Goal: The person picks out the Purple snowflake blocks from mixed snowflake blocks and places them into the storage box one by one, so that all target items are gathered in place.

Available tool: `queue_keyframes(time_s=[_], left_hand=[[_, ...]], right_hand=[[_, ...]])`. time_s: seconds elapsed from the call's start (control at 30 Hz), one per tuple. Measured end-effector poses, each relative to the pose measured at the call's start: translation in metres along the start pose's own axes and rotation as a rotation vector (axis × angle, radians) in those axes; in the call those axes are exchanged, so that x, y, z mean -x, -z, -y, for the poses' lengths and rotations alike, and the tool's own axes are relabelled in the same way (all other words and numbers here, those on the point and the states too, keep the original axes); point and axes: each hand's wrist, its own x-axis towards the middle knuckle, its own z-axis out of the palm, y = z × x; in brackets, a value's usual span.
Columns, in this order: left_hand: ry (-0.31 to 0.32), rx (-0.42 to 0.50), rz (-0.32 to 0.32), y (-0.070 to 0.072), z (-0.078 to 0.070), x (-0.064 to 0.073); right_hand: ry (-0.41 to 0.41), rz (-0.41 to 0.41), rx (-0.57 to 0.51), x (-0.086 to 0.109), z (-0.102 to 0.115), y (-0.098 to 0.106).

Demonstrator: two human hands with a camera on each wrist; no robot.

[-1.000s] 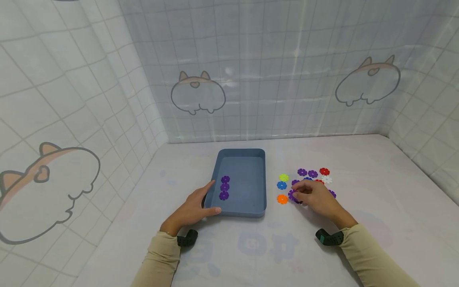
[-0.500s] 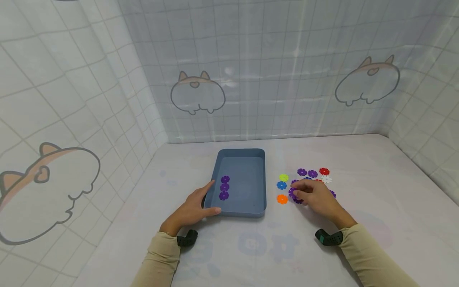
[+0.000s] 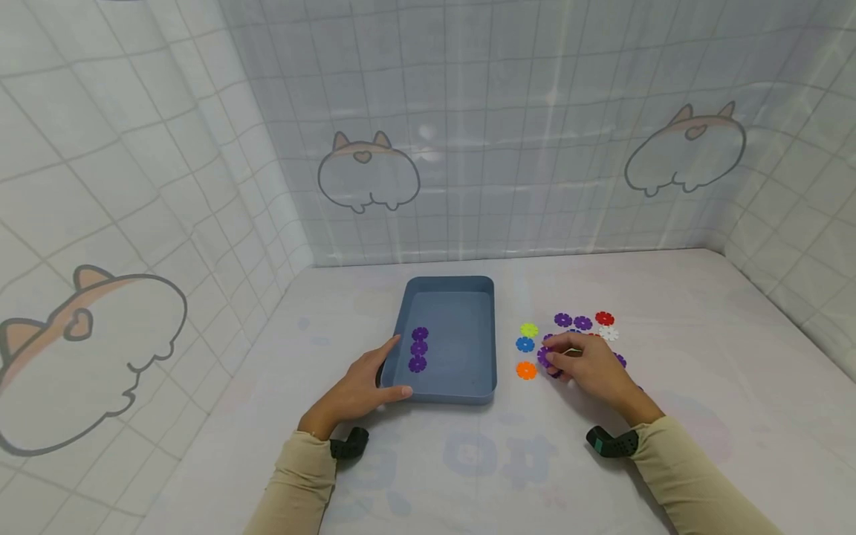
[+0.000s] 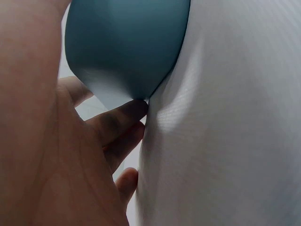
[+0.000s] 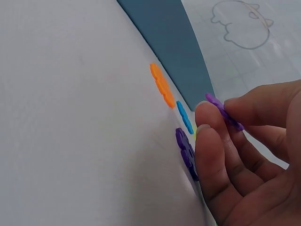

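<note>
My left hand (image 3: 357, 390) spans the near left corner of a blue-grey tray (image 3: 495, 334), thumb at the front rim and straight fingers along the outer left side. The left wrist view shows its fingertips low against the tray wall (image 4: 127, 42). Inside the tray, three purple flower-shaped discs (image 3: 419, 348) lie in a column. Right of the tray, my right hand (image 3: 588, 368) pinches a purple flower-shaped disc (image 5: 217, 103) between thumb and fingers, raised over the cloth. Beneath it lies a dark purple disc (image 5: 187, 153). The hand hides part of the scattered discs.
On the cloth right of the tray lie a yellow-green disc (image 3: 529, 329), a blue disc (image 3: 524, 344) and an orange disc (image 3: 526, 370). Behind the right hand are more purple discs (image 3: 563, 319), a red disc (image 3: 605, 318) and a white disc (image 3: 608, 334). A tile-patterned curtain (image 3: 468, 134) encloses the table.
The purple disc in my right fingers has shifted and turned slightly, with the hand almost in place. My left hand and the tray have stayed put.
</note>
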Motion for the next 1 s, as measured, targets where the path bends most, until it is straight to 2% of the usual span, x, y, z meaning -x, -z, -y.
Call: queue_keyframes(time_s=[0.7, 1.0], left_hand=[[-0.001, 0.010, 0.012, -0.001, 0.001, -0.001], [0.014, -0.003, 0.003, 0.001, -0.001, 0.001]], right_hand=[[-0.068, 0.028, -0.074, -0.003, 0.007, -0.003], [-0.109, 0.066, -0.224, -0.010, 0.016, -0.003]])
